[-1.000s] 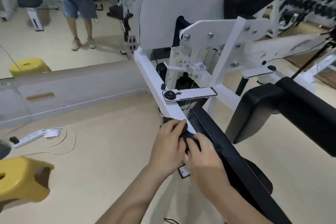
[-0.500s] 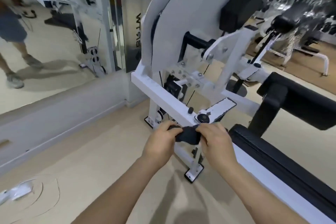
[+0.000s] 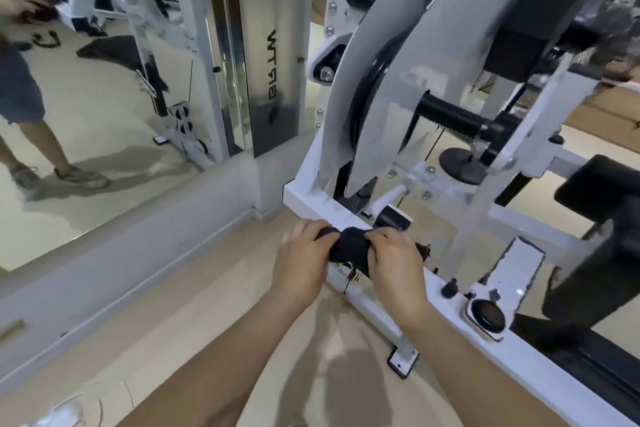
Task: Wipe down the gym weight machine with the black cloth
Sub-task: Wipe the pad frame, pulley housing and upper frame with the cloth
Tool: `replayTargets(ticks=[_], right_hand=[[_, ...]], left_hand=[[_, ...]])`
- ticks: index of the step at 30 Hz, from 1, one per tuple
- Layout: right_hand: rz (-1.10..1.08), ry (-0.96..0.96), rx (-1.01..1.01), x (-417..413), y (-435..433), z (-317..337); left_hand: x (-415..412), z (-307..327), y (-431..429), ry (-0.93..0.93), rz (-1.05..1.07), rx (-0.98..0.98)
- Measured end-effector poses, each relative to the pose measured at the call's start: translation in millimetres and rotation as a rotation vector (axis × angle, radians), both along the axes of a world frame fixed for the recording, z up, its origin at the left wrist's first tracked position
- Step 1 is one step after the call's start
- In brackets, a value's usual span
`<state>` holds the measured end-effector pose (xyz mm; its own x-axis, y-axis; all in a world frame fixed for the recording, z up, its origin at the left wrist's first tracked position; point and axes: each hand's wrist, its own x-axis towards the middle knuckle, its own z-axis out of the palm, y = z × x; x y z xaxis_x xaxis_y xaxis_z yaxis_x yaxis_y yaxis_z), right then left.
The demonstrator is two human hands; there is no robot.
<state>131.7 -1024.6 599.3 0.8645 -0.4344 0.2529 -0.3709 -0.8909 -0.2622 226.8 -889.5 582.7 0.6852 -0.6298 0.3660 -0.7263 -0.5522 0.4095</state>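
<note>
Both hands sat at centre frame, low on the gym weight machine [image 3: 433, 55]. The left hand [image 3: 303, 263] had its fingers curled round the left end of the black cloth [image 3: 349, 246]. The right hand [image 3: 394, 263] gripped the right end, knuckles up. The cloth was bunched into a short roll between the 2 hands and lay across the white frame rail [image 3: 311, 199], touching its top face. A few frayed threads hung below it.

Handling, judged: the cloth looked soft, light and limp, not fragile, and easy to wad. The rail looked like painted steel, stiff and smooth, so the cloth should slide freely on it. Holding the 2 ends, as here, suits dragging it back and forth along the rail. For the flat grey shroud plates, 1 wad under a palm would serve better.

Snag risk: loose threads could catch on the black knob [image 3: 486, 319] at lower right, the bolts, or the thin cable behind the rail.

A mirror [image 3: 104, 80] filled the left of the frame, showing another person's legs at upper left. Pale floor [image 3: 207, 305] lay below.
</note>
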Motion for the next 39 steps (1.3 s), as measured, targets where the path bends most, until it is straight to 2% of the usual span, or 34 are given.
replayTargets(ticks=[2,4,6,9,13,15,18,19,21,23,24,25,27,30,32,34,36,39], right_hand=[[0.033,-0.026,0.062,43,5,-1],[0.076,-0.042,0.032,73,8,4],[0.139,0.029,0.025,83,11,7],[0.125,0.067,-0.024,86,7,-4],[0.099,0.033,0.124,71,10,-6],[0.049,0.04,0.11,41,18,1],[-0.098,-0.057,0.116,-19,30,-2],[-0.161,-0.102,0.094,-39,34,-3],[-0.29,-0.207,0.111,-72,41,4],[-0.481,-0.337,0.211,-100,48,19],[-0.602,-0.394,0.278,-116,51,24],[-0.705,-0.435,0.346,-136,52,27],[-0.884,-0.51,0.442,-181,50,36],[-1.067,-0.474,0.524,-247,51,47],[-1.128,-0.421,0.492,-278,55,55],[-1.186,-0.439,0.435,-304,58,64],[-1.269,-0.609,0.441,-334,50,63],[-1.439,-0.992,0.537,-383,15,40]], left_hand=[[32,-5,8,0.031,0.211,-0.027],[61,-8,12,0.198,0.281,-0.052],[77,-8,9,0.351,0.196,-0.058],[58,-7,1,0.412,0.035,0.028],[27,-6,2,0.584,-0.042,-0.058],[28,-9,4,0.578,-0.175,0.035],[13,-3,-1,0.363,-0.479,0.385],[4,-1,-3,0.337,-0.549,0.41],[-19,1,-7,0.39,-0.65,0.318],[-50,6,-11,0.586,-0.703,0.16],[-67,13,-14,0.759,-0.708,0.102],[-82,21,-19,0.942,-0.701,0.085],[-109,44,-30,1.234,-0.712,0.183],[-143,72,-47,1.323,-0.81,0.279],[-166,81,-63,1.266,-0.832,0.287],[-193,89,-82,1.06,-0.869,0.262],[-223,103,-102,0.808,-0.924,0.113],[-268,123,-127,0.575,-1.044,-0.194]])
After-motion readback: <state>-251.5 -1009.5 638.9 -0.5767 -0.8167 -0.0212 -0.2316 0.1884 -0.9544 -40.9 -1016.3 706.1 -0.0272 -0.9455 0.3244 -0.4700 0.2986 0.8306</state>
